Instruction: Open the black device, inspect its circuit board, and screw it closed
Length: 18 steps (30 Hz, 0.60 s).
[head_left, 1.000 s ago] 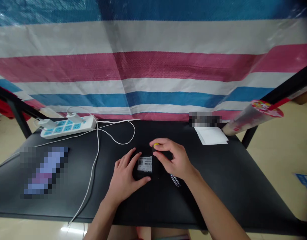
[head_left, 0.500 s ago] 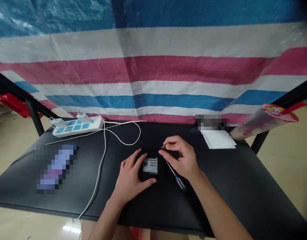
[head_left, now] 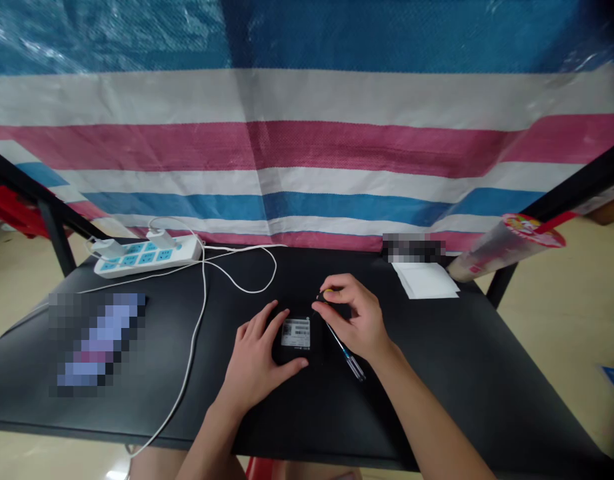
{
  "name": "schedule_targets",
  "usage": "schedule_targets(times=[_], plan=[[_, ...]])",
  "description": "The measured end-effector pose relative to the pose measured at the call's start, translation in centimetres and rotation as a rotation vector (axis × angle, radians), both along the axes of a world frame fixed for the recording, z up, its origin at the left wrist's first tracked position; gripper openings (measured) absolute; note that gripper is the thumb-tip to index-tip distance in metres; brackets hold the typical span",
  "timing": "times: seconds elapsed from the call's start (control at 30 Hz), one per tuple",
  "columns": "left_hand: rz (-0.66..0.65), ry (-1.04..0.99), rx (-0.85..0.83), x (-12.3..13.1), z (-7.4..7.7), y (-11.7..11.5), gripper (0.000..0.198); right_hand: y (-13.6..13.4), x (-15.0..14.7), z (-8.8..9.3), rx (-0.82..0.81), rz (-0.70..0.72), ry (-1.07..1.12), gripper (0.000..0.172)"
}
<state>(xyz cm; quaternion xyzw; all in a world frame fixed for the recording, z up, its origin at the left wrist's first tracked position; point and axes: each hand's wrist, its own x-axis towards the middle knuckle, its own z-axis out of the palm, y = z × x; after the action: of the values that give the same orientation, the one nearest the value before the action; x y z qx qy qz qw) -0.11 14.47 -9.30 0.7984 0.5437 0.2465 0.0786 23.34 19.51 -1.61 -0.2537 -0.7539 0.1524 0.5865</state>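
power strip point(head_left: 149, 257): beyond and left of the labelled box point(head_left: 295, 333).
left hand point(head_left: 253, 357): I read it as wide, fingers and thumb spread around the labelled box's left side.
labelled box: flat, printed face up, steadied I'd guess.
yellow-black piece point(head_left: 321, 297): by the labelled box's far right corner; contact, can't tell. Picked up, not visibly seated; I'd call it midway, remainder unclear.
right hand point(head_left: 357, 313): pinching that piece, farther right of the labelled box than 1 s ago.
pen-like tool point(head_left: 345, 352): right of the labelled box, unmoved, less covered now.
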Motion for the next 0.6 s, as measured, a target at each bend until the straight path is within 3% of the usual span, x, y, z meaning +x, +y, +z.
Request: schedule_targets(times=[0.17, 0.27, 0.37, 0.43, 0.5, 0.6], plan=[[-0.001, -0.021, -0.021, 0.2, 0.3, -0.2, 0.090, -0.3, -0.6, -1.5, -0.091, 0.031, -0.074, 0.044], [0.004, -0.037, -0.040, 0.3, 0.6, -0.3, 0.092, -0.6, -1.0, -1.5, -0.063, -0.023, 0.015, 0.034], [0.003, -0.040, -0.051, 0.4, 1.2, 0.0, 0.095, -0.9, -0.6, -0.1, -0.055, -0.188, 0.130, 0.034], [-0.003, -0.040, -0.029, 0.4, 1.7, -0.3, 0.098, -1.0, 0.6, 0.8, -0.053, -0.393, 0.041, 0.047], [-0.006, -0.051, 0.015, 0.3, 2.0, -1.9, 0.093, -1.2, 2.4, 1.1, -0.108, -0.577, -0.235, 0.045], [-0.035, -0.077, 0.024, -0.8, 1.1, -7.1, 0.076, -1.5, 5.7, -0.5, -0.229, -0.669, -0.510, 0.041]])
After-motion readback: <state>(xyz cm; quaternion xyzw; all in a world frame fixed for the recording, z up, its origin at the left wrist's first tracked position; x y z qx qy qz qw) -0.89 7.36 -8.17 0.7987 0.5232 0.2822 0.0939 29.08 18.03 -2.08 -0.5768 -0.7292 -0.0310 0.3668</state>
